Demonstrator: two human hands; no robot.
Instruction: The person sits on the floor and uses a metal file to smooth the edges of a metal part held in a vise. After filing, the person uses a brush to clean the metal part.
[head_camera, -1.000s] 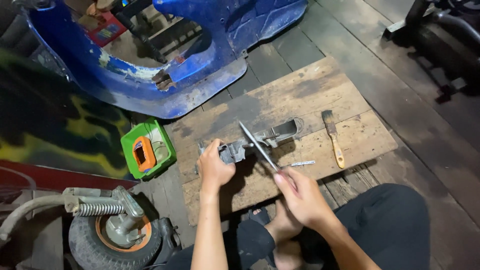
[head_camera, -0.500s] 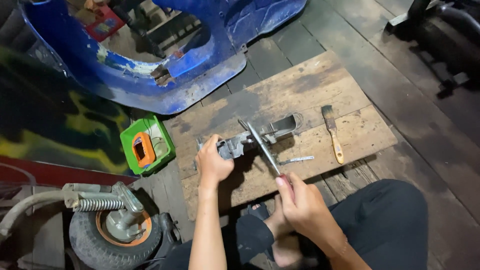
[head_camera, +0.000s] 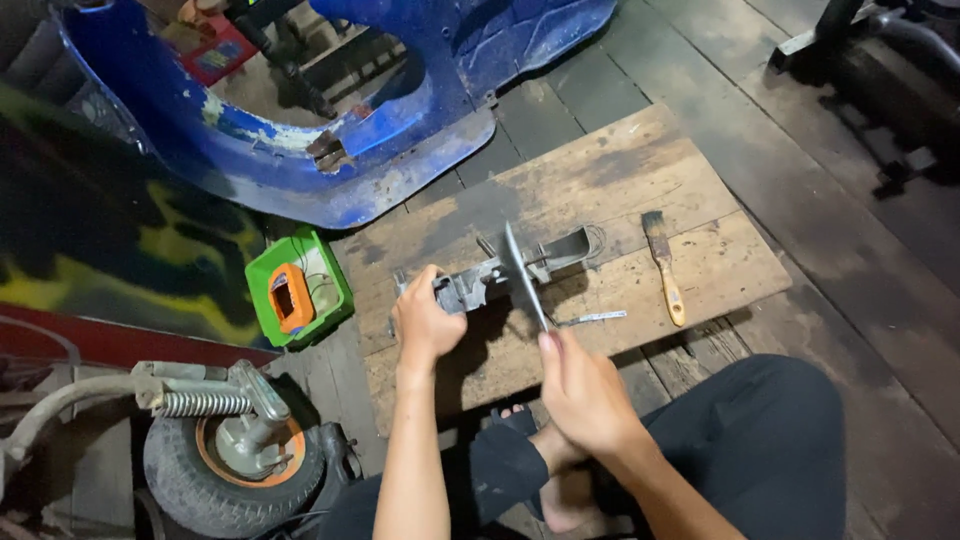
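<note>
While left hand (head_camera: 425, 322) steadies metal part (head_camera: 500, 275), green box (head_camera: 300, 290) holds orange block (head_camera: 290, 298).

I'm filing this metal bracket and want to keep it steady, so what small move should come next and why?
Probably push the file forward across the metal bracket: its blade already lies across the part, the right hand grips the handle end, and the left hand pins the bracket on the wooden board.

Bare forearms, black trousers (head_camera: 760, 430), bare feet

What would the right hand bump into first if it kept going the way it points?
Probably the grey metal part on the wooden board. The right hand points its flat metal file up and away, already across that part; depth is unclear.
</note>
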